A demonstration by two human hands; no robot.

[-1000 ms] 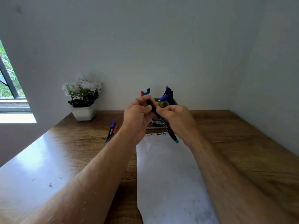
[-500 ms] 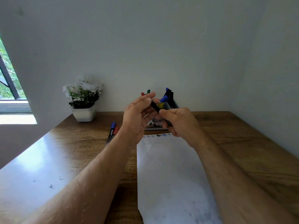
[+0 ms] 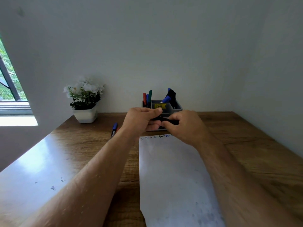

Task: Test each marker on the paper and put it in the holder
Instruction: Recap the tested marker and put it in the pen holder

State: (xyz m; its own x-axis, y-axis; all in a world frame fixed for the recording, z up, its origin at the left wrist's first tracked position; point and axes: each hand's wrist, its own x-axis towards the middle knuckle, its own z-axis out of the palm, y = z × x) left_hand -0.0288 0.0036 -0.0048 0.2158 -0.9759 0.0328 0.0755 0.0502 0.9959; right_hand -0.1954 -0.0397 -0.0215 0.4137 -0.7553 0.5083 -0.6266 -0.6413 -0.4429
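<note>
**Both hands drop lower with the black marker**

Just in front of the grey holder (image 3: 177,107), both hands grip one black marker (image 3: 161,119). The left hand (image 3: 141,119) curls round one end, thumb on top. The right hand (image 3: 184,126) pinches the other end. A moment ago the hands were higher and hid the holder; now they sit lower, and the marker lies flatter. Its green end no longer shows. The white paper (image 3: 172,174) lies nearer than the holder, scribbles along its far edge. Left of the holder, a blue marker (image 3: 114,129) rests on the wooden table (image 3: 246,145), and further left stands a flower pot (image 3: 85,114).
</note>
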